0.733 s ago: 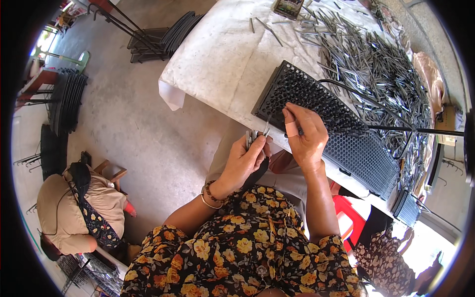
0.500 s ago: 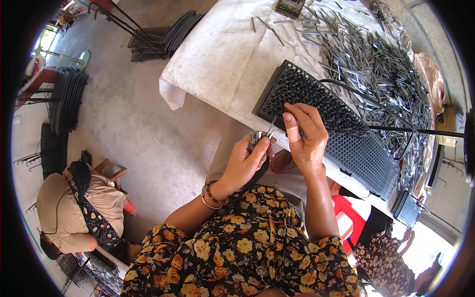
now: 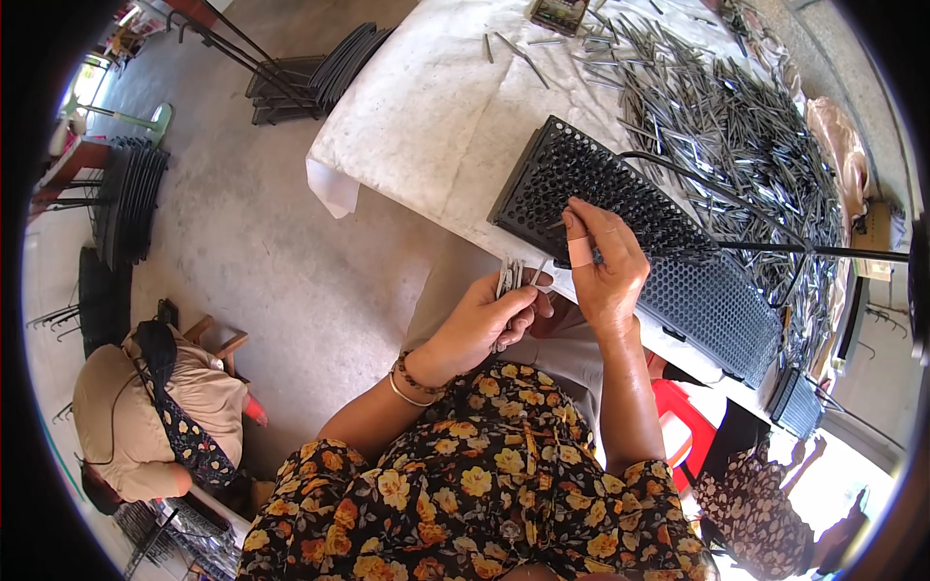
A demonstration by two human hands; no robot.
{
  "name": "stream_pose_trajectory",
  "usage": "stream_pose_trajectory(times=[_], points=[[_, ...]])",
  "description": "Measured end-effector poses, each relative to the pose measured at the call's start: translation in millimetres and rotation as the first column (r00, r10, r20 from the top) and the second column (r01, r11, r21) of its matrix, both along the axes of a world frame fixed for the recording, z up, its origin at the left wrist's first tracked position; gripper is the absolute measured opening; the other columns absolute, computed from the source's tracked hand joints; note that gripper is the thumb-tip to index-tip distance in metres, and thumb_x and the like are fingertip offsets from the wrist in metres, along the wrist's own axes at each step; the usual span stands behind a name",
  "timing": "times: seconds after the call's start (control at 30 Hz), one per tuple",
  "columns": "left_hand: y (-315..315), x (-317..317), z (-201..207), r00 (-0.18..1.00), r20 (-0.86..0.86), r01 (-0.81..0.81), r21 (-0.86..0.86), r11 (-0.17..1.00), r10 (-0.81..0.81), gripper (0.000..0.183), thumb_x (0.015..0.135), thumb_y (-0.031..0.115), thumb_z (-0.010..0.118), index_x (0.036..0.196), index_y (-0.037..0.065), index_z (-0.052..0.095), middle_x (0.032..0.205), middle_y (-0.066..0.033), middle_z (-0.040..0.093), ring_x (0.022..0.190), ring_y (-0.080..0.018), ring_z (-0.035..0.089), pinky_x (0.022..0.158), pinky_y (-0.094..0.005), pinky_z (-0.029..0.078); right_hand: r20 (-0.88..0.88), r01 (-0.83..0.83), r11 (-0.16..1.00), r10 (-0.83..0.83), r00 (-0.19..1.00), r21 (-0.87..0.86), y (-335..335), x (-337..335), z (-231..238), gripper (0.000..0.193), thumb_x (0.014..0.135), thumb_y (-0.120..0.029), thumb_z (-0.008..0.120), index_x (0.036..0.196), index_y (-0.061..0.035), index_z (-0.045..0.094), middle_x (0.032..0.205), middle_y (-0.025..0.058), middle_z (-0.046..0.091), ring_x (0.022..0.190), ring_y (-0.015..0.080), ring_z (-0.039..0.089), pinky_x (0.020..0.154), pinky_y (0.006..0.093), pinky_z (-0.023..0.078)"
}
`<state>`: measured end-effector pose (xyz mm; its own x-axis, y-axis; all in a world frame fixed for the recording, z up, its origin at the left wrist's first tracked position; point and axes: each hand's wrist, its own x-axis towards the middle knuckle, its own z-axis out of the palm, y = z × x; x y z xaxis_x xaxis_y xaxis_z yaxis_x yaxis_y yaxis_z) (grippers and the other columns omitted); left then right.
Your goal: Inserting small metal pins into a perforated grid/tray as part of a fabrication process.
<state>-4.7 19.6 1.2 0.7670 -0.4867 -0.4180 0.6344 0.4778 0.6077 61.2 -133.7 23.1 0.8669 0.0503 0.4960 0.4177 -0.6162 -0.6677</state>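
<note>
My left hand (image 3: 489, 315) is closed around a small bundle of thin grey metal strips (image 3: 513, 279), whose ends stick up past the thumb and fingers. Over the near left part of a black perforated rack (image 3: 520, 198), my right hand (image 3: 608, 266) pinches one thin metal strip (image 3: 555, 226) between thumb and forefinger. A light-coloured wrap circles one of its fingers. Many of the rack's round holes hold upright dark pieces, densest toward the middle. The rack's lower right section (image 3: 712, 310) shows bare holes.
A large heap of loose metal strips (image 3: 741, 145) covers the right of the white-covered table (image 3: 417, 126). A black rod (image 3: 814, 254) crosses the rack. Dark racks (image 3: 344, 68) stand on the floor at left. Two other people sit nearby, one left (image 3: 160, 407), one lower right (image 3: 756, 504).
My right hand has shifted slightly right and down, with the strip now tilted flatter in its pinch. The strips in my left hand have fanned out a little, its fingers moved.
</note>
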Motion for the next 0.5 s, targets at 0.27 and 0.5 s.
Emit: stream_pose_trajectory(times=[0.27, 0.5], points=[[-0.7, 2.3, 7.4, 0.996, 0.067, -0.059, 0.048, 0.997, 0.056, 0.026, 0.098, 0.022, 0.048, 0.112, 0.001, 0.056, 0.094, -0.0077, 0.064, 0.077, -0.0089, 0.058, 0.059, -0.0223, 0.049, -0.050, -0.075, 0.988, 0.069, 0.996, -0.132, 1.5, -8.7, 7.7, 0.020, 0.079, -0.009, 0.070, 0.097, -0.0007, 0.068, 0.096, 0.0095, 0.061, 0.066, 0.0213, 0.060, 0.061, 0.0310, 0.049], [-3.8, 3.5, 17.0, 0.998, 0.065, -0.022, 0.028, 0.999, 0.020, 0.029, 0.098, 0.023, 0.048, 0.113, -0.001, 0.055, 0.097, -0.0081, 0.064, 0.076, -0.0094, 0.058, 0.060, -0.0223, 0.050, -0.528, -0.064, 0.953, 0.218, 0.821, 0.295, -10.2, -23.0, 18.7, 0.013, 0.082, -0.010, 0.069, 0.092, -0.0009, 0.069, 0.078, 0.0044, 0.064, 0.061, 0.0077, 0.053, 0.054, 0.0218, 0.041]])
